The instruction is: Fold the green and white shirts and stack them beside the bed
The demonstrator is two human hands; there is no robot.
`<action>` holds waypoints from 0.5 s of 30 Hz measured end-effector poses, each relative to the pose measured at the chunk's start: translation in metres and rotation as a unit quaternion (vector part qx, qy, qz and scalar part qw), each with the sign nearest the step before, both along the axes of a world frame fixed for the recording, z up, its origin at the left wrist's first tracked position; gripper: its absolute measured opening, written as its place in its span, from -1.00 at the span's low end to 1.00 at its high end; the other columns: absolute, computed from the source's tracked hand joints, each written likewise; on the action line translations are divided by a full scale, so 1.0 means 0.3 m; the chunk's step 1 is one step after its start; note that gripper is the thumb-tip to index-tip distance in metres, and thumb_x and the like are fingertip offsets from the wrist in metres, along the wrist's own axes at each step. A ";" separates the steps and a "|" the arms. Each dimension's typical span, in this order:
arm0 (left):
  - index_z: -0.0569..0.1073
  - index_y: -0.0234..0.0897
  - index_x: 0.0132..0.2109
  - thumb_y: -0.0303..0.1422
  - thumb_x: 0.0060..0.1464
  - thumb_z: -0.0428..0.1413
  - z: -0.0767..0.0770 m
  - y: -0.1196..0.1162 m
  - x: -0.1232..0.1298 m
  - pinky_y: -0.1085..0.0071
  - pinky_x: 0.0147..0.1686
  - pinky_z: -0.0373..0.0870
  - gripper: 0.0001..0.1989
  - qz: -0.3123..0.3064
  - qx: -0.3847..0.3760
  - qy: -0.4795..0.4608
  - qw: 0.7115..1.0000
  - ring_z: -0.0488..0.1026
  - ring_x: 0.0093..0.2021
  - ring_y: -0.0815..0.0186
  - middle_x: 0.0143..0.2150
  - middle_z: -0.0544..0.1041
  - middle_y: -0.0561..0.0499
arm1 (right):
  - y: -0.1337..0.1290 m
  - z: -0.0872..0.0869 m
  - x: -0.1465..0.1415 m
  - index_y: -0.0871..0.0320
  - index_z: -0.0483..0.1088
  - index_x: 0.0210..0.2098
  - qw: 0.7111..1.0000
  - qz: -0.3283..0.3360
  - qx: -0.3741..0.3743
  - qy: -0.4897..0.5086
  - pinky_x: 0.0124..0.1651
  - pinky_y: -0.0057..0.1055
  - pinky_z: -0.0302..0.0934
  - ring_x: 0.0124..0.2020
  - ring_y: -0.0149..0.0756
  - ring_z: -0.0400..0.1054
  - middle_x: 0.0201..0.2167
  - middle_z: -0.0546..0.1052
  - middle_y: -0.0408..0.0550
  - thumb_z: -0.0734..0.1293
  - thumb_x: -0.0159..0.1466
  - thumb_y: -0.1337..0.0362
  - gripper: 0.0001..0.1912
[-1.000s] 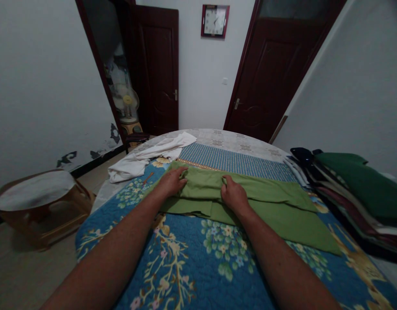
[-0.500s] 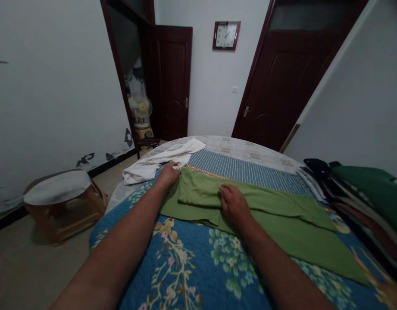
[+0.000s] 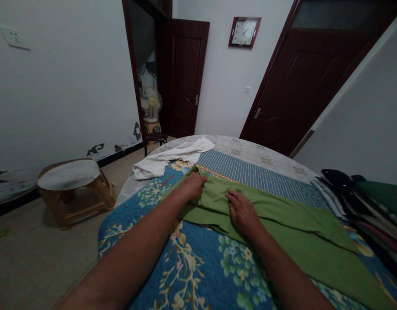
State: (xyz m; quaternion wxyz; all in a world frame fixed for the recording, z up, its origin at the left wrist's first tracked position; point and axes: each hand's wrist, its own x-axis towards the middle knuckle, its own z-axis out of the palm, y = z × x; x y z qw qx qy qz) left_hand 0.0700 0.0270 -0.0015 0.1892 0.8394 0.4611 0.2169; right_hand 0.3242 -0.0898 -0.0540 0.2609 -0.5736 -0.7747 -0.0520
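Touching green cloth (image 3: 284, 211): left hand (image 3: 193, 186), grip hard to tell; right hand (image 3: 245, 214), grip wide and relaxed.

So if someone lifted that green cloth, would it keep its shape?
Probably not: the green cloth looks floppy, with soft creases by the left hand. It's likely light, since its layers look thin. Pushed, it might bunch up, as its loose folds lie unevenly.

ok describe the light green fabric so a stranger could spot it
On the curved table with a pale patterned cover, find the blue floral quilted cloth. Across it lies the long, folded light-green fabric, lighter than the dark-green cloth piled at right.
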 end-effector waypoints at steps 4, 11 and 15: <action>0.56 -0.51 0.23 -0.56 0.20 0.07 -0.050 -0.082 0.080 -0.08 0.39 0.27 -0.52 0.039 0.070 0.099 0.992 0.36 0.42 -0.18 0.34 0.45 -0.57 | 0.001 -0.007 0.007 0.11 0.53 0.28 1.000 0.003 0.008 0.000 0.41 0.04 0.25 0.33 -0.01 0.36 0.29 0.53 0.16 0.20 0.47 0.31 -0.54; 0.50 -0.50 0.34 -0.51 0.32 -0.04 -0.064 -0.085 0.100 -0.04 0.35 0.32 -0.48 0.029 0.151 0.198 0.968 0.32 0.45 -0.14 0.41 0.43 -0.49 | 0.002 -0.003 0.007 0.11 0.53 0.27 1.000 0.004 0.002 -0.003 0.42 0.03 0.24 0.33 -0.03 0.36 0.29 0.54 0.16 0.20 0.48 0.31 -0.54; 0.49 -0.50 0.38 -0.51 0.33 -0.06 -0.079 -0.081 0.109 -0.11 0.35 0.31 -0.45 0.030 0.157 0.190 0.969 0.34 0.44 -0.16 0.40 0.44 -0.52 | 0.005 -0.009 0.011 0.12 0.53 0.27 1.000 0.008 0.006 -0.005 0.43 0.02 0.24 0.33 -0.03 0.37 0.29 0.54 0.16 0.20 0.47 0.32 -0.53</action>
